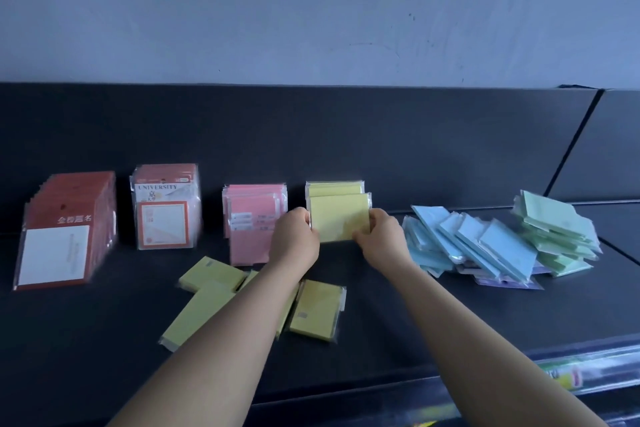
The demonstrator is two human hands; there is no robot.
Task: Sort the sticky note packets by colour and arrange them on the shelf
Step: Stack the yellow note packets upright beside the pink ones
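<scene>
Dark shelf boarding (415,322) ran below a pale wall (311,10), with a dark back panel (346,132) standing between them.

The left hand (294,236) and right hand (381,236) each pinched a side edge of one yellow packet (337,218), fingers curled round it. That packet stood upright on the shelf with its flat face toward the camera, and its longer side seemed to run left to right.

Directly behind the yellow packet, touching or nearly so, stood an upright yellow stack (334,188) facing the same way. Just left of it stood a pink stack (252,218), also upright and face forward.

In front of the yellow packet, loose yellow packets (315,310) lay flat. The rightmost pointed its long axis roughly away from the camera, and a leftward one (194,315) lay on a diagonal, partly hidden under the left forearm.

Right of the yellow packet sprawled a blue heap (485,243), its packets leaning and overlapping. A green heap (554,229) lay beyond it, and purple packets (502,282) showed beneath.

Well to the left of the yellow packet stood white-and-red "UNIVERSITY" packets (166,208), and farthest left a leaning row of red packets (65,232).
</scene>
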